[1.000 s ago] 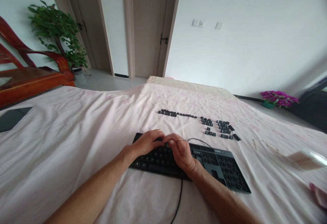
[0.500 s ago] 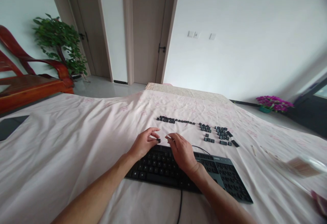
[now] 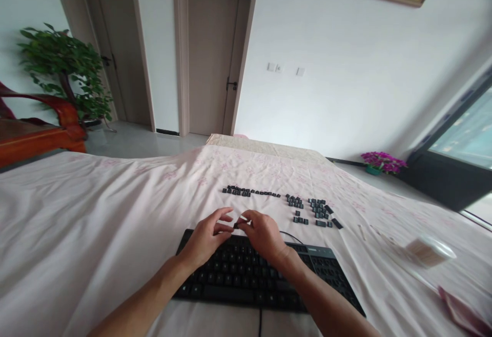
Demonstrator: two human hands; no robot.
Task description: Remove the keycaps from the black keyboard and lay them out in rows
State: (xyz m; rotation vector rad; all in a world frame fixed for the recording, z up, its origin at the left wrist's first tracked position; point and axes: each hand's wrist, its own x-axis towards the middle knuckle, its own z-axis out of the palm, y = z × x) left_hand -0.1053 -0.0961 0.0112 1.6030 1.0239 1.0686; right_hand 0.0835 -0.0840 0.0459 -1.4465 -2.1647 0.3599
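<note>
The left hand is pinching a small black keycap at its fingertips, thumb and forefinger nearly together. The right hand is gripping a thin pale stick between closed fingers, its tip just beside the keycap. Both hands are hovering over the rear edge of the keyboard, which is lying on a patterned cloth. Loose keycaps are lying in groups beyond it.
</note>
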